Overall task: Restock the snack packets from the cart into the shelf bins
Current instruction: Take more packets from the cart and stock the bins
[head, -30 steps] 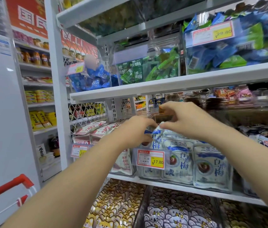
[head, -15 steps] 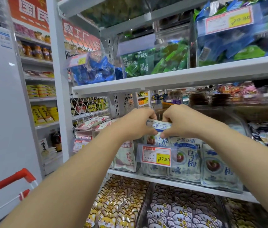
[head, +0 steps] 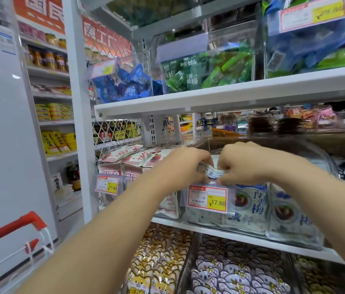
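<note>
Your L hand (head: pixel 185 166) and R hand (head: pixel 245 164) meet at the middle shelf (head: pixel 241 236). The fingers (head: pixel 224 166) of both are curled, pinching one white-and-blue snack packet (head: pixel 210 171) by its top edge, which is crumpled. The packet sits betw. your hands, just above the front-left part of the clear bin (head: pixel 294 240) and right over the 17.80 price tag (head: pixel 207 198) on the bin's front. Inside the bin, more packets of the same kind stand upright in a row. The next bin left holds pink-white packets (head: pixel 137 155). Shelf below has bins of cat-print packets (head: pixel 161 262). The red cart handle (head: pixel 12 228) is at bottom left, well apart from your hands.
</note>
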Motion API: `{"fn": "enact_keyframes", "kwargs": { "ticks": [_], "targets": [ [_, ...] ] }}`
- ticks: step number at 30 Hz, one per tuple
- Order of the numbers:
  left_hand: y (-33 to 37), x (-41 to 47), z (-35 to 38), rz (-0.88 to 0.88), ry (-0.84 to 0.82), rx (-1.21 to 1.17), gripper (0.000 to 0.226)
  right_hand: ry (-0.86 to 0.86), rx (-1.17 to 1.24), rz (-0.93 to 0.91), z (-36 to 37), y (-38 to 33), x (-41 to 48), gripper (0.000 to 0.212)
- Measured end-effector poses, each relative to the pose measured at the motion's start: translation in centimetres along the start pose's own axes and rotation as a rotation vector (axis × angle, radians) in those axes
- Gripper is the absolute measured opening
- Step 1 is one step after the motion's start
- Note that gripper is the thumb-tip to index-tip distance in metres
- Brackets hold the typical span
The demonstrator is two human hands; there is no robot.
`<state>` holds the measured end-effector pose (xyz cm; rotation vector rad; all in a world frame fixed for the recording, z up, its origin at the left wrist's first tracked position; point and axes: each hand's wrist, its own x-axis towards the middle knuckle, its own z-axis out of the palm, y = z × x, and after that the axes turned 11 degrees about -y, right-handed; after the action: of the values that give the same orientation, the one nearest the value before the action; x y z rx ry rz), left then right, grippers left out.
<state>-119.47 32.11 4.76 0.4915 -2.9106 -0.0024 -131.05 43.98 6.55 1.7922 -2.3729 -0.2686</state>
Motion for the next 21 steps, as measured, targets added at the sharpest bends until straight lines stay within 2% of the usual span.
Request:
{"fn": "enact_keyframes", "kwargs": {
  "ticks": [3, 7, 12, 16, 21],
  "targets": [
    [-0.3, 0.2, -0.1, -0.012, -0.017, 0.083, 0.028, -0.026, -0.010, -0.029, -0.4, -0.2, 0.5, 0.039],
    [-0.4, 0.7, -0.6, -0.068, -0.133, 0.192, 0.040, -0.013, -0.060, -0.045, 0.0, -0.7, 1.8, 0.038],
    [-0.3, 0.3, -1.3, -0.100, -0.246, 0.178, 0.024, 0.048, -0.003, -0.076, 1.6, 0.1, 2.2, 0.036],
    [-0.7, -0.4, -0.9, -0.128, -0.188, 0.150, 0.033, 0.079, 0.124, -0.087, 2.1, 0.9, 2.1, 0.051],
    [-1.2, -0.6, 0.5, -0.128, -0.158, 0.156, 0.037, 0.064, 0.239, -0.090, 2.2, 1.0, 1.9, 0.049]
  ]
}}
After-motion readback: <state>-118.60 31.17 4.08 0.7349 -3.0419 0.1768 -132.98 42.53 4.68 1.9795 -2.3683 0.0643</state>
